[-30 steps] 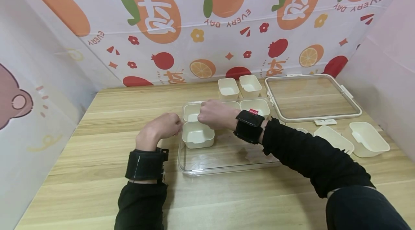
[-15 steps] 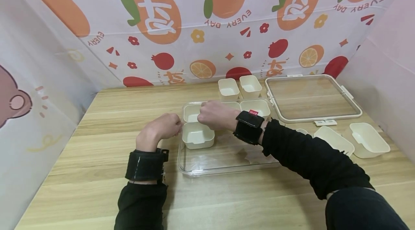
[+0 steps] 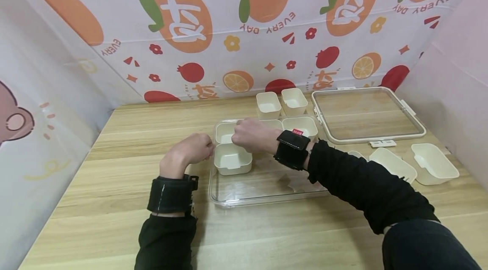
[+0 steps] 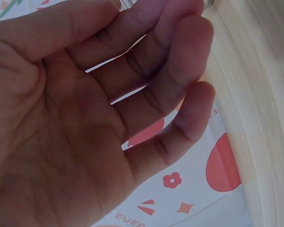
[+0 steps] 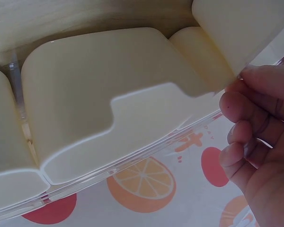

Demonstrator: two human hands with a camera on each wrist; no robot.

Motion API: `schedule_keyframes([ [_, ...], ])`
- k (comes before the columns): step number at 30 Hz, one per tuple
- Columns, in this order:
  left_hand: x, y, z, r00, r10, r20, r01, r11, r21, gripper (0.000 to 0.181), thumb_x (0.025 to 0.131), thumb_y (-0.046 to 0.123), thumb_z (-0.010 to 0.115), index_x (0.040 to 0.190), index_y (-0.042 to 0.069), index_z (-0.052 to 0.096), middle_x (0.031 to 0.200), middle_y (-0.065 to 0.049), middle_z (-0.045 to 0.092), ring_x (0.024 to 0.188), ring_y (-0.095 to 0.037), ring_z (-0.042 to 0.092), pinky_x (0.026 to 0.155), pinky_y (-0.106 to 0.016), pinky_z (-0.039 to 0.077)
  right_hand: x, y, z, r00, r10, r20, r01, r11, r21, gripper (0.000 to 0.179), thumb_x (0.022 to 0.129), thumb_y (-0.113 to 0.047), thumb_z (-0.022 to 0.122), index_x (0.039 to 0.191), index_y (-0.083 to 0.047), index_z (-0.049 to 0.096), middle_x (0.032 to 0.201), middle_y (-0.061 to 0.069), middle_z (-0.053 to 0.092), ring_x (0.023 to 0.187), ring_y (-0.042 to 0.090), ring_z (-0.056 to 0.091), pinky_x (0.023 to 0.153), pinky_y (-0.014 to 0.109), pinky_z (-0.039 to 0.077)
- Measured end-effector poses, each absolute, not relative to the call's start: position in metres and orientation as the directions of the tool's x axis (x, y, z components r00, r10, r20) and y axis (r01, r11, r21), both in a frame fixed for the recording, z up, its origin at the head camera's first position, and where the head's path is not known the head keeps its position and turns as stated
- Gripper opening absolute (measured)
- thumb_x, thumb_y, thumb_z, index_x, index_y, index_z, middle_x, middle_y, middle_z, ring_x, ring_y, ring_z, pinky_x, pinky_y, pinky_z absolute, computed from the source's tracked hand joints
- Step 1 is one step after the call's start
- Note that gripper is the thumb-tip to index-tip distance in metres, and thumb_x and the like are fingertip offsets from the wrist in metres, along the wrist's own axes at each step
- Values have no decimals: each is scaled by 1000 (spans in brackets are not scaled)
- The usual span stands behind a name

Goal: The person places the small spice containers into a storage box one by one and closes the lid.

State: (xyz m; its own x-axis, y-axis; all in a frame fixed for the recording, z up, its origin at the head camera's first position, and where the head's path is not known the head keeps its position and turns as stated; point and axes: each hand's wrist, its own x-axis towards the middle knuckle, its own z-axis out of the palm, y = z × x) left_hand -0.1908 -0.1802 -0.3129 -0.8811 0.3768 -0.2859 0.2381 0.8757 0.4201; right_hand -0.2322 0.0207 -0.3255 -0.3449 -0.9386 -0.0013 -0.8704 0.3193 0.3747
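Note:
A transparent tray lies on the table with cream boxes in it. My right hand reaches over its left part; in the right wrist view its thumb and forefinger pinch the edge of a cream box. That box is at the tray's left side, in front of a back-row box. My left hand is at the tray's left rim, thumb and forefinger at the plastic edge, the other fingers loosely curled in the left wrist view. Its fingertips are partly out of that frame.
Two small cream boxes stand behind the tray. A transparent lid with a white frame lies at the back right. More cream boxes stand on the right, partly behind the right sleeve. A printed cloth hangs behind the table.

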Motion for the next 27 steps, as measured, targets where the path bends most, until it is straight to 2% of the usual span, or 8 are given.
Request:
schedule_keyframes([
  [10,-191,-182,-314,-880,376,-290,237,877,419,35,100,5,44,68,6,58,61,1,46,55,-13,38,56,-29,32,-234,19,-327,-350,-937,-8,-875,323,361,19,86,4,64,84,-11,76,77,5,71,77,24,66,67,34,52],
  [14,-191,-181,-315,-877,383,-290,239,871,428,34,99,5,45,67,7,56,59,2,44,54,-13,36,55,-29,31,-237,21,-317,-423,-906,-8,-873,405,272,14,95,-6,65,87,-7,76,79,7,70,75,23,66,66,35,54],
  [18,-192,-180,-315,-875,389,-287,246,869,429,33,99,5,44,69,6,58,60,1,46,54,-13,37,56,-28,32,-246,31,-293,-502,-859,107,-845,513,152,21,97,-13,65,80,-4,72,73,7,65,71,24,62,63,37,53],
  [22,-193,-181,-313,-876,385,-291,243,873,424,34,99,4,43,70,4,59,61,0,47,55,-13,37,56,-28,32,-260,45,-274,-533,-806,257,-819,568,81,21,93,-3,62,73,-2,66,65,6,53,67,25,54,63,37,49],
  [27,-192,-182,-313,-874,392,-287,248,868,431,37,101,6,42,69,4,59,61,1,46,54,-12,37,56,-28,32,-276,61,-261,-641,-706,300,-752,656,-63,23,92,6,54,71,-2,61,63,1,34,63,20,37,59,31,32],
])
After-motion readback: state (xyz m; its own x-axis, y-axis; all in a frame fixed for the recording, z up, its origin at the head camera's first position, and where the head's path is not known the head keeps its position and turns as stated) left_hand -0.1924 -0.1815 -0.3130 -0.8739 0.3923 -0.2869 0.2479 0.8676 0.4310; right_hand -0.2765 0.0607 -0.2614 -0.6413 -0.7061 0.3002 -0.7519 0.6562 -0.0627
